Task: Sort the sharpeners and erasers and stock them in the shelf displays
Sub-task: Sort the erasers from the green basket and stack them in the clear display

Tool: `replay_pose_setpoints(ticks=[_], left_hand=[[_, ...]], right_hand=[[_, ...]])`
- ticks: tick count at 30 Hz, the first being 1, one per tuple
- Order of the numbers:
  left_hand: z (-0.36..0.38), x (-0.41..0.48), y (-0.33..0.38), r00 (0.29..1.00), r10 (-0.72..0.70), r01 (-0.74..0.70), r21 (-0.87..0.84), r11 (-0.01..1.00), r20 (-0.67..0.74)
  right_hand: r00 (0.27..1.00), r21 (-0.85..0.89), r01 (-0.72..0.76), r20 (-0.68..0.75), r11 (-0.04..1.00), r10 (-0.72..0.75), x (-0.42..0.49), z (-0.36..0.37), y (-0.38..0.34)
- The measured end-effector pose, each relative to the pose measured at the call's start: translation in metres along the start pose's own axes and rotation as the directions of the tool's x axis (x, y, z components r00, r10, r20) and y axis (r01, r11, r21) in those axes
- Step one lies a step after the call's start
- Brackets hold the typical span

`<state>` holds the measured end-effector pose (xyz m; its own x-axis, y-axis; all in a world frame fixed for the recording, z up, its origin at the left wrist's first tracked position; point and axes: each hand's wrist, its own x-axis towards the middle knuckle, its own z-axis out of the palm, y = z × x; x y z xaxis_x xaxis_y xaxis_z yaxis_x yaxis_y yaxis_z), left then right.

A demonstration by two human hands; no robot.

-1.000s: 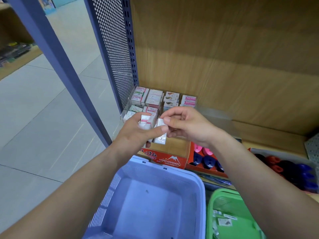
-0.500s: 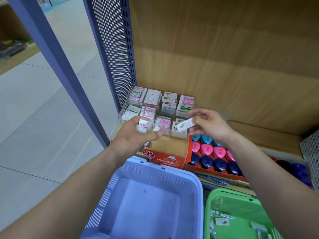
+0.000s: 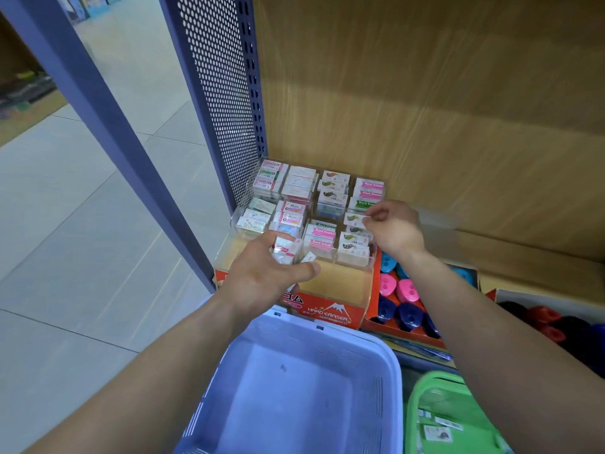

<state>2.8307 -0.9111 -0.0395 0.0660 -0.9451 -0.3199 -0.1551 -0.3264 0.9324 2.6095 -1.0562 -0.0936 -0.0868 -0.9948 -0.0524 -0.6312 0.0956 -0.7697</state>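
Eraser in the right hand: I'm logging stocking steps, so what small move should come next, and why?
Probably lower the eraser onto the stack just below and let go. The right hand pinches it over the right column of the clear display, that stack's print looks similar, and the left hand holds more erasers.

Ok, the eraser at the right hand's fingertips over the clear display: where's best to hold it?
Probably by its right short end, pinched from above and the right, as the right hand does. The eraser is a flat block lying label up, and eraser stacks crowd its other sides in the clear display, so only that end is free.
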Motion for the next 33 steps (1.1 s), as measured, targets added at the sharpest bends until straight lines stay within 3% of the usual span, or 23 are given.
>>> replay_pose_setpoints(ticks=[6, 12, 14, 19, 22, 25, 31, 33], left_hand=[[0.004, 0.004, -0.004, 0.999, -0.039, 0.042, 0.069, 0.997, -0.037], [0.011, 0.0, 0.004, 0.999, -0.045, 0.046, 0.056, 0.997, -0.018], [0.012, -0.001, 0.005, 0.999, -0.039, 0.039, 0.041, 0.998, -0.007], [0.012, -0.001, 0.007, 1.0, -0.03, 0.03, 0.059, 0.998, 0.0], [0.012, -0.002, 0.007, 0.999, -0.032, 0.032, 0.065, 0.997, 0.003], [0.012, -0.004, 0.008, 0.999, -0.036, 0.035, 0.067, 0.997, 0.014], [0.013, -0.004, 0.011, 0.999, -0.033, 0.033, 0.061, 0.998, 0.009], [0.014, -0.005, 0.013, 0.999, -0.033, 0.033, 0.056, 0.998, 0.009]], right_hand=[[0.976, -0.236, 0.217, 0.039, 0.947, -0.214, 0.002, 0.002, 0.011], [0.962, -0.409, 0.273, 0.087, 0.871, -0.26, 0.005, 0.002, 0.011], [0.952, -0.451, 0.289, 0.039, 0.845, -0.304, 0.002, 0.003, 0.013], [0.904, -0.369, 0.34, -0.125, 0.865, -0.409, -0.008, 0.003, 0.022], [0.931, -0.339, 0.353, 0.034, 0.872, -0.364, -0.011, 0.003, 0.022], [0.939, -0.414, 0.338, 0.209, 0.845, -0.273, -0.011, 0.003, 0.022], [0.943, -0.388, 0.292, 0.269, 0.874, -0.195, -0.017, -0.003, 0.016], [0.947, -0.349, 0.294, 0.231, 0.89, -0.222, -0.027, -0.01, 0.009]])
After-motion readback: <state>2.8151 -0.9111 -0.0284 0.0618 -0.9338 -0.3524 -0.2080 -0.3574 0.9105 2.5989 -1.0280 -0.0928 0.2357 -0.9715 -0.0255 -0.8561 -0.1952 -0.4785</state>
